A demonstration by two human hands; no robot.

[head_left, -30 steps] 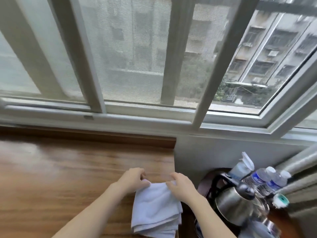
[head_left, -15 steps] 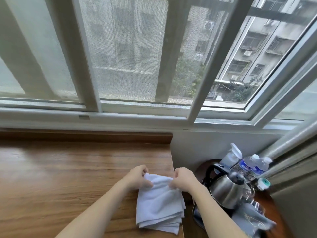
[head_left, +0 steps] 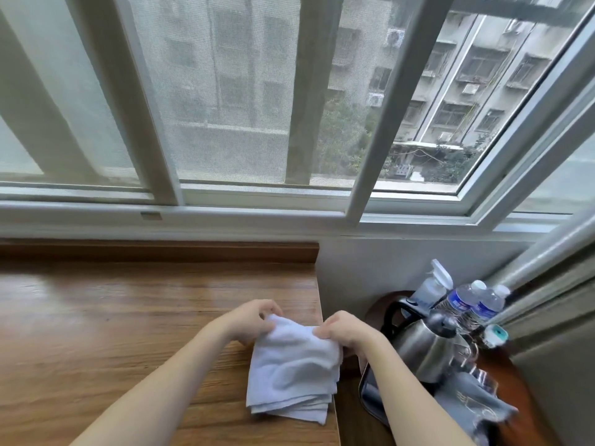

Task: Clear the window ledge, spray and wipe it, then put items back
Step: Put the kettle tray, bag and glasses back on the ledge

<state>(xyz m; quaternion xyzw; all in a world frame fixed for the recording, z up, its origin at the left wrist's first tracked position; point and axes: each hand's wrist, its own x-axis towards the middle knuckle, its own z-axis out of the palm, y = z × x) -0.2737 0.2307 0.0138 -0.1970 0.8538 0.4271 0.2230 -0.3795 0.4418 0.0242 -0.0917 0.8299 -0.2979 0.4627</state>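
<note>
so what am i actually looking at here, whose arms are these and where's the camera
There is no machine: these are a person's two bare arms, filmed by a wide-angle camera worn on their head, looking forward and down. The left hand and right hand each pinch the top edge of a folded white cloth, which lies at the right end of a wooden ledge under the window. Lower right, a small round table holds a steel kettle, a spray bottle and two water bottles.

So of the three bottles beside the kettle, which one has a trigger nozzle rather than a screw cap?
The spray bottle, standing farthest back by the wall. Its white trigger head sets it apart; the two water bottles in front carry blue labels and round white caps.
</note>
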